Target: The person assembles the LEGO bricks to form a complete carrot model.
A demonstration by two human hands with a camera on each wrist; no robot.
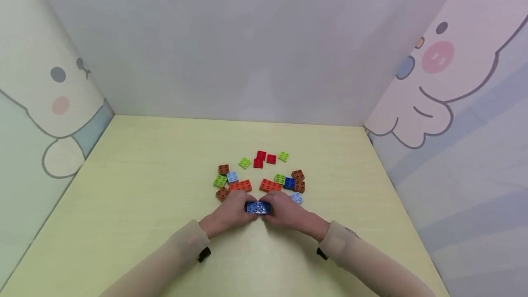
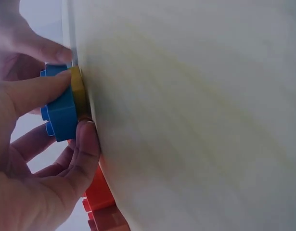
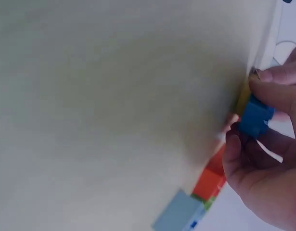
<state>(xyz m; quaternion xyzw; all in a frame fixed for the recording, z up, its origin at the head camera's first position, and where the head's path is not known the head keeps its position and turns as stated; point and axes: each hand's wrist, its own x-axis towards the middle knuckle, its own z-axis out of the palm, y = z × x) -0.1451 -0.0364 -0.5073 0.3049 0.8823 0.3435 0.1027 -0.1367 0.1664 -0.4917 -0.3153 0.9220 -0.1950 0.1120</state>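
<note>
A long blue building brick (image 1: 258,208) lies studs up between my two hands, near the front of the brick group. My left hand (image 1: 235,207) grips its left end and my right hand (image 1: 284,210) its right end. Beneath the blue brick the left wrist view shows a yellow brick (image 2: 78,91), low by the tabletop, with my left thumb pressed on the blue brick's side (image 2: 63,113). In the right wrist view, thumb and fingers of the right hand (image 3: 275,178) pinch the blue end, while yellow (image 3: 243,98) shows beside it.
Just beyond my hands are two long red-orange bricks (image 1: 241,186) (image 1: 270,185). Brown (image 1: 223,169), green (image 1: 220,181) and light blue bricks (image 1: 296,197) flank them on both sides. Several small red bricks (image 1: 258,163) lie farther back on the pale yellow table (image 1: 156,168), which walls enclose.
</note>
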